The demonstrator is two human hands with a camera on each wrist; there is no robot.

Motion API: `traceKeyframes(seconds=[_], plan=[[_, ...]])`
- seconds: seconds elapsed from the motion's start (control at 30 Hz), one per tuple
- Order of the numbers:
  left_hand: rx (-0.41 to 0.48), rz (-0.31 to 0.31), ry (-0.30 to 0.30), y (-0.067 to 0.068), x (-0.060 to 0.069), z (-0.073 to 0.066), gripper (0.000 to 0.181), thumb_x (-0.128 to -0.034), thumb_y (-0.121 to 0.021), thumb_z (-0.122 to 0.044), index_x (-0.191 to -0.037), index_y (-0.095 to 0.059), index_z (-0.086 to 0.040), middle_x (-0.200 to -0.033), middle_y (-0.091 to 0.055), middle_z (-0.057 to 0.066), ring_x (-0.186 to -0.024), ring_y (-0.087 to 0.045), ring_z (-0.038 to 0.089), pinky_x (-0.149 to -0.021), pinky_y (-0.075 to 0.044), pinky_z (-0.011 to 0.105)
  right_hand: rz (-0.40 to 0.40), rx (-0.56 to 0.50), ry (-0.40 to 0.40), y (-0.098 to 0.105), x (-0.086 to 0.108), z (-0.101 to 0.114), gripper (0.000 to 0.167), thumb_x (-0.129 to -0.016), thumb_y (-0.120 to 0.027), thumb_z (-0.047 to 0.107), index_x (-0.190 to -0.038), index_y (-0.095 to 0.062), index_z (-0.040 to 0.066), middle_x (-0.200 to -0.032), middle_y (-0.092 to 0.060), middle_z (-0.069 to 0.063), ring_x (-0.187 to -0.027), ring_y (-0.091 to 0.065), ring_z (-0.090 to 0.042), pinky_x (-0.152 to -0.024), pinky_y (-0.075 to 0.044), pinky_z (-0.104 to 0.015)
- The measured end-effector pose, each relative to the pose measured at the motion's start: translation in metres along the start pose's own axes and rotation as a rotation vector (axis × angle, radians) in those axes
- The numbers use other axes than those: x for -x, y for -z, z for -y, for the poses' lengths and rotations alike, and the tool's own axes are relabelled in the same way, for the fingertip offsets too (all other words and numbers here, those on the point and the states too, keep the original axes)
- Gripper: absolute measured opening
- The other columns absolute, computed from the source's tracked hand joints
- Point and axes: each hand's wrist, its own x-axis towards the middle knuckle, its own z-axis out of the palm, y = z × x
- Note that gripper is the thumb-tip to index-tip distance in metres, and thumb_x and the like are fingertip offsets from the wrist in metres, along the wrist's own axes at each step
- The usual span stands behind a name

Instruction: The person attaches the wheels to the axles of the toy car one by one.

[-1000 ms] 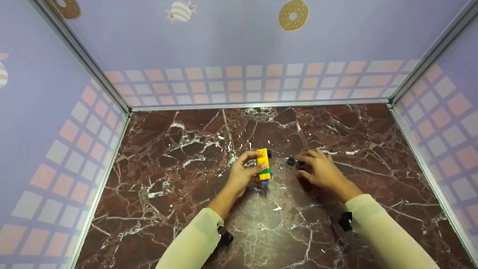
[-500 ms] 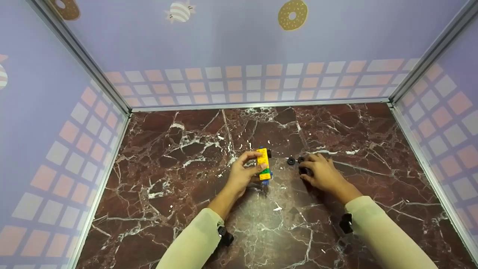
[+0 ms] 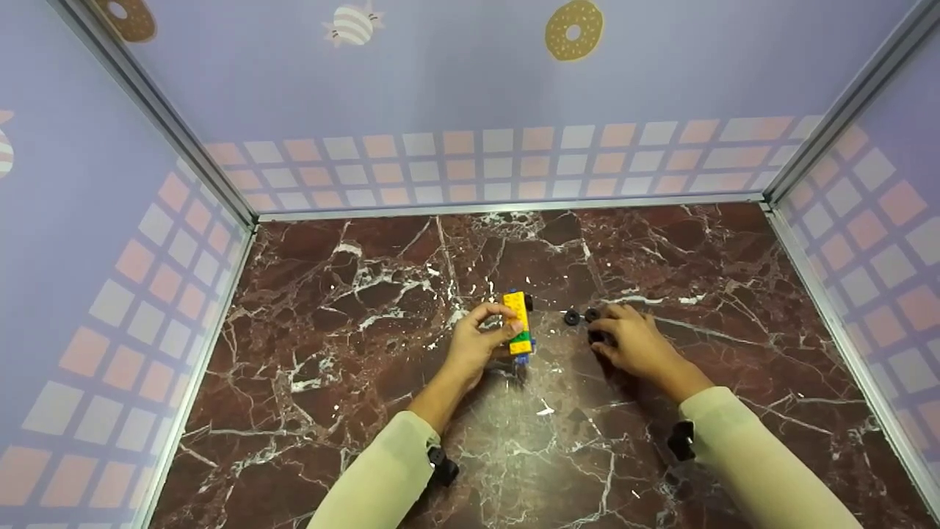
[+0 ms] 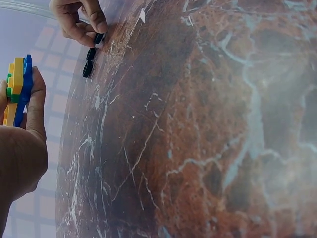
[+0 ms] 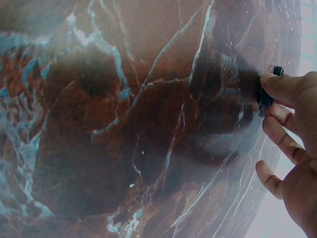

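A toy of yellow, green and blue bricks (image 3: 518,323) stands lengthwise in my left hand (image 3: 472,345), gripped between thumb and fingers; a black wheel (image 3: 529,302) shows at its far right side. The left wrist view shows its blue base (image 4: 26,89) against the fingers. To the right, two black wheels (image 3: 572,317) (image 3: 593,314) lie side by side. My right hand (image 3: 637,343) is beside them and pinches another black wheel (image 5: 266,94) between thumb and fingers, partly hidden in the head view.
Patterned purple panels (image 3: 485,88) with metal edges enclose the dark red marbled surface (image 3: 352,411) at the back, left and right. Small white flecks dot the surface around the toy.
The right hand has shifted slightly right and nearer the body, uncovering the second loose wheel, and its fingers have come round another wheel. The left index finger has moved slightly on the toy.
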Motion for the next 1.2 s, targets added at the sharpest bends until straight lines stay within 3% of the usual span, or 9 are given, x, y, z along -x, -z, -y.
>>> traceKeyframes(seconds=[0.23,0.4,0.47,0.53,0.63,0.7,0.97,1.2], plan=[[-0.012,0.003,-0.031,0.001,0.000,0.001,0.029,-0.0977,-0.079,0.005,-0.121,-0.064,0.013,-0.107,-0.072,0.011,-0.083,-0.080,0.020,-0.079,-0.075,0.048,0.015,-0.031,-0.028,0.005,0.000,0.004,0.029,-0.098,-0.082,0.017,-0.126,-0.080,0.009,-0.126,-0.069,-0.017,-0.129,-0.062,-0.043,-0.114,-0.035,-0.097],[-0.002,0.007,-0.034,0.002,0.001,0.000,0.027,-0.0991,-0.077,0.005,-0.121,-0.064,0.013,-0.101,-0.079,0.012,-0.085,-0.081,0.018,-0.078,-0.075,0.041,0.012,-0.039,-0.029,0.007,0.000,0.005,0.028,-0.099,-0.081,0.017,-0.126,-0.080,0.008,-0.128,-0.068,-0.017,-0.129,-0.062,-0.042,-0.113,-0.035,-0.098],[-0.003,0.004,-0.033,0.002,0.001,0.000,0.028,-0.0993,-0.077,0.005,-0.122,-0.063,0.013,-0.108,-0.079,0.017,-0.086,-0.081,0.017,-0.080,-0.075,0.041,0.010,-0.039,-0.026,0.007,0.000,0.005,0.027,-0.099,-0.082,0.017,-0.125,-0.080,0.008,-0.127,-0.068,-0.017,-0.128,-0.062,-0.042,-0.113,-0.036,-0.097],[-0.005,-0.003,-0.032,0.002,0.001,-0.001,0.030,-0.0990,-0.077,0.005,-0.123,-0.062,0.015,-0.127,-0.074,0.021,-0.088,-0.080,0.017,-0.081,-0.075,0.042,0.009,-0.039,-0.023,0.007,0.000,0.005,0.027,-0.099,-0.082,0.017,-0.124,-0.080,0.008,-0.127,-0.068,-0.016,-0.128,-0.062,-0.042,-0.113,-0.036,-0.097],[-0.007,-0.010,-0.031,0.003,0.002,-0.001,0.033,-0.0986,-0.078,0.006,-0.125,-0.061,0.015,-0.157,-0.055,0.025,-0.092,-0.079,0.017,-0.085,-0.075,0.043,0.008,-0.040,-0.024,0.006,0.000,0.006,0.027,-0.098,-0.082,0.017,-0.124,-0.080,0.008,-0.127,-0.068,-0.017,-0.129,-0.062,-0.042,-0.114,-0.034,-0.097],[-0.009,-0.010,-0.032,0.003,0.002,-0.001,0.033,-0.0984,-0.078,0.006,-0.125,-0.061,0.016,-0.168,-0.044,0.025,-0.094,-0.078,0.017,-0.086,-0.075,0.044,0.010,-0.040,-0.026,0.006,0.000,0.006,0.027,-0.098,-0.082,0.017,-0.124,-0.080,0.008,-0.128,-0.068,-0.017,-0.129,-0.062,-0.043,-0.114,-0.034,-0.097],[-0.021,-0.001,-0.053,0.002,0.003,-0.003,0.036,-0.0979,-0.079,0.005,-0.126,-0.060,0.017,-0.170,-0.043,0.024,-0.097,-0.079,0.018,-0.090,-0.074,0.048,-0.004,-0.025,-0.014,0.007,0.000,0.008,0.027,-0.098,-0.083,0.018,-0.124,-0.080,0.009,-0.124,-0.069,-0.015,-0.126,-0.064,-0.041,-0.112,-0.040,-0.095],[-0.025,-0.001,-0.064,0.003,0.003,-0.003,0.034,-0.0967,-0.080,0.005,-0.123,-0.062,0.016,-0.168,-0.044,0.024,-0.096,-0.078,0.020,-0.091,-0.074,0.049,-0.031,-0.017,0.019,0.006,0.000,0.011,0.028,-0.097,-0.084,0.017,-0.122,-0.080,0.007,-0.119,-0.069,-0.015,-0.119,-0.065,-0.040,-0.100,-0.054,-0.076]])
